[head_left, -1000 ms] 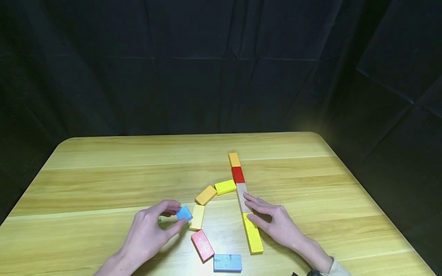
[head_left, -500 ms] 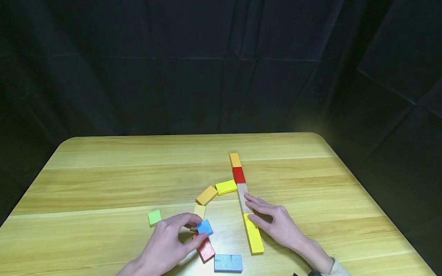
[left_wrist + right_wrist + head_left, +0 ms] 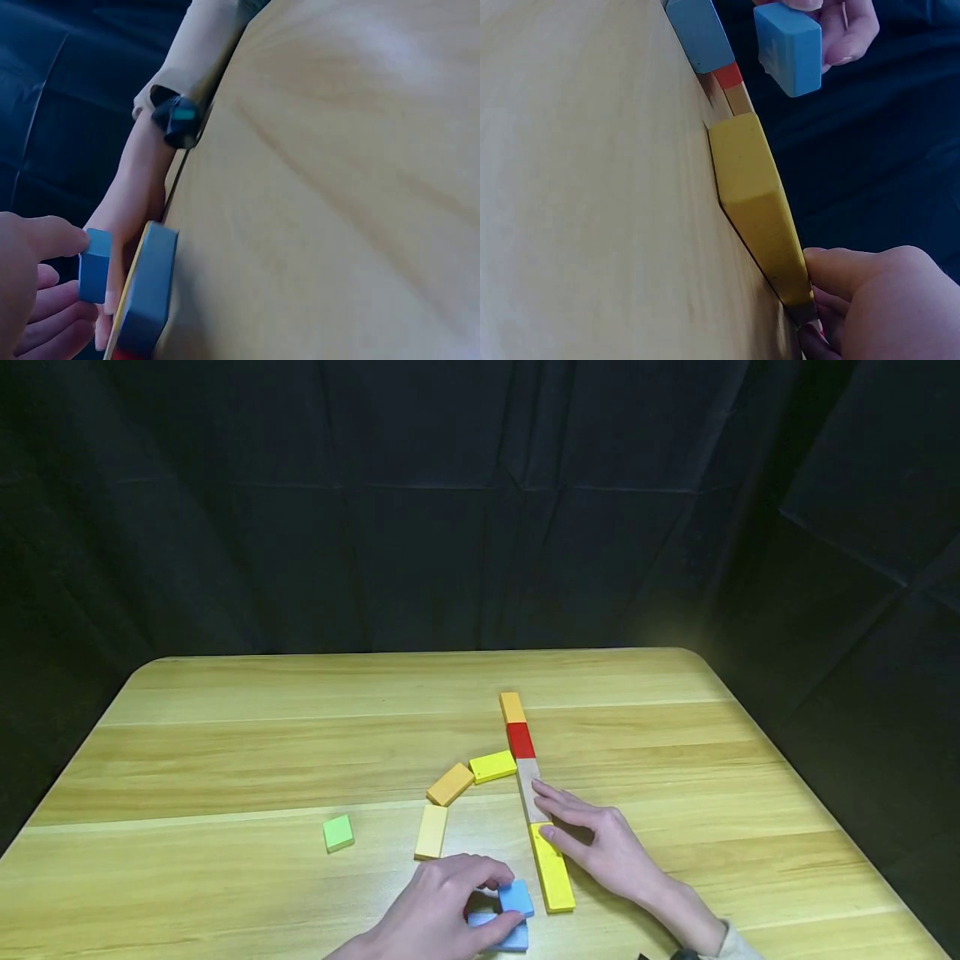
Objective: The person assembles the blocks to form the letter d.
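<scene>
Between thumb and fingers, my left hand (image 3: 438, 910) pinches a small blue block (image 3: 516, 898). In the head view it overlaps a longer blue block (image 3: 514, 940) at the table's near side; the right wrist view has the small blue block (image 3: 789, 51) raised above the table surface. My right hand (image 3: 611, 847) rests on a straight row, fingertips on the whitish block (image 3: 527, 781) and thumb at the end of the long yellow block (image 3: 556, 881). The pink-red block is mostly hidden behind my left hand.
Farther along the row lie a red block (image 3: 521, 741) and an orange block (image 3: 512, 707). A curve of blocks leaves the row: yellow (image 3: 492, 767), orange (image 3: 451, 784), cream (image 3: 431, 832). A green block (image 3: 338, 833) lies apart on the left of the wooden table (image 3: 225, 760).
My left hand has carried the small blue block right and toward the near side, past the cream and pink-red blocks to the longer blue one. The right hand stays put.
</scene>
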Demonstrator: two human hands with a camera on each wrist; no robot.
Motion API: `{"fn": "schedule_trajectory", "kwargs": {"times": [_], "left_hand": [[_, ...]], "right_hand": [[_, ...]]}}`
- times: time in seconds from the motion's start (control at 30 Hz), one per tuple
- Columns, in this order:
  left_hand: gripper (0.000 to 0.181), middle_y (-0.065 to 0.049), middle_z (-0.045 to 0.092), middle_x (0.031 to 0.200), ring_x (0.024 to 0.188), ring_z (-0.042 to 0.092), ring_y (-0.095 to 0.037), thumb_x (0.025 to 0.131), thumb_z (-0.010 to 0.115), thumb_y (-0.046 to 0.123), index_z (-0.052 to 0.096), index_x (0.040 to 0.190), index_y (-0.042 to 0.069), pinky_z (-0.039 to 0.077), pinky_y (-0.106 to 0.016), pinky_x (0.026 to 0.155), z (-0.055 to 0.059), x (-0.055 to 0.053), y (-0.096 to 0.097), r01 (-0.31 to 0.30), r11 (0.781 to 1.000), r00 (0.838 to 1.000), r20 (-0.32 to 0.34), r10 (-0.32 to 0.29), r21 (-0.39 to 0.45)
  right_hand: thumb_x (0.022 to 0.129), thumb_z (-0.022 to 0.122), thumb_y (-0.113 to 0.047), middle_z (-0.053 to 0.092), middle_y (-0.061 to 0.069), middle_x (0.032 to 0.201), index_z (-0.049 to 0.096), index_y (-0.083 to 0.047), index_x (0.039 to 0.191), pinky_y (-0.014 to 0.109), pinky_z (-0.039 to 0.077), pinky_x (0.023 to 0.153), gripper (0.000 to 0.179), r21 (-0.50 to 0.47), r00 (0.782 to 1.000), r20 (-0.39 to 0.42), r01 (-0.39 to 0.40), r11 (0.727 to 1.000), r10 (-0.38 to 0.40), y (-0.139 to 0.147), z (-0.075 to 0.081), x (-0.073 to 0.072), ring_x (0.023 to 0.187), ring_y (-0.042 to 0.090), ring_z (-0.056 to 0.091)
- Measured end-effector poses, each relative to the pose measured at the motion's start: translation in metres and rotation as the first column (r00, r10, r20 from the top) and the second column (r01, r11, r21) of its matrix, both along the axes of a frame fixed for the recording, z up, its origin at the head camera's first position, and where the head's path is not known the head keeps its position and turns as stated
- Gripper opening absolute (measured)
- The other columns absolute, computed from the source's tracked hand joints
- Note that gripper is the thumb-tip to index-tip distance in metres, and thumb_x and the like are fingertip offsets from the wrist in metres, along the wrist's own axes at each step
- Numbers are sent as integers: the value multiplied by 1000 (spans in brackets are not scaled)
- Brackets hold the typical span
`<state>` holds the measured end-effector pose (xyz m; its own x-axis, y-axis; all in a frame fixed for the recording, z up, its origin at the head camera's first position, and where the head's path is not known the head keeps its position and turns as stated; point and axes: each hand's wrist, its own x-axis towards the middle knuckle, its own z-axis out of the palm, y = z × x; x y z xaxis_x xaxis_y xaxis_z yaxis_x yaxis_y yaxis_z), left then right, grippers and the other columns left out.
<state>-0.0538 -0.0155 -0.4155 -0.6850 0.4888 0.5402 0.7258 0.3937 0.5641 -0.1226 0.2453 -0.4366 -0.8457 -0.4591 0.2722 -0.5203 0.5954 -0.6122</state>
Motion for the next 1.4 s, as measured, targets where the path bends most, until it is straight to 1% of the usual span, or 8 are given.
{"fn": "schedule_trajectory", "kwargs": {"times": [0.13,0.33,0.47,0.73,1.0,1.1,1.23,1.4], "left_hand": [[26,7,73,90,80,64,2,81,84,26,69,98,13,47,-4,76,-3,1,12,31,999,999,-27,-32,-15],[23,8,69,86,76,57,4,82,82,27,69,95,14,38,1,72,-8,2,23,89,994,996,-20,-90,-59],[23,7,71,88,78,57,4,83,81,28,69,97,13,38,1,72,-11,3,23,117,987,992,-31,-121,-108],[23,8,71,90,81,56,3,86,79,30,69,98,14,38,0,74,-10,2,21,111,970,989,-68,-128,-215],[23,10,70,89,80,54,3,83,80,29,69,98,15,35,1,73,-10,1,21,92,967,992,-58,-108,-237],[23,11,69,89,80,54,3,84,79,30,69,99,15,34,1,73,-9,1,20,96,966,993,-42,-109,-242],[25,11,69,90,82,54,4,86,78,33,69,101,16,36,0,74,-9,1,19,101,962,993,-38,-114,-255],[27,10,69,91,85,56,3,86,78,36,69,103,16,39,-2,77,-9,1,18,102,957,992,-48,-119,-271]], "right_hand": [[96,68,-28,55,-9,145,65,-15,134,52,41,108,40,-2,1000,0,-3,1000,3,0,0,0,136,25,51],[97,67,-30,54,-9,146,64,-16,135,52,41,109,41,-5,1000,18,-2,1000,2,0,0,0,136,24,50],[97,67,-29,54,-10,146,64,-16,135,51,41,109,41,-8,1000,19,-5,1000,5,0,0,0,136,24,50],[96,67,-29,55,-9,145,65,-15,134,50,42,109,40,-5,1000,6,-4,1000,4,0,-1,-1,136,24,51],[96,68,-29,55,-9,146,64,-16,134,47,42,109,41,2,1000,-2,2,1000,-2,0,0,0,136,23,51],[96,67,-29,55,-9,146,64,-15,134,44,43,109,41,2,1000,-1,3,1000,-3,0,0,0,136,22,51],[96,68,-29,55,-9,145,65,-15,134,42,43,110,40,0,1000,-1,5,1000,-5,0,0,0,136,22,51],[96,67,-29,54,-10,145,64,-16,134,45,42,110,41,-1,1000,7,5,1000,-5,0,1,0,136,22,50]]}}
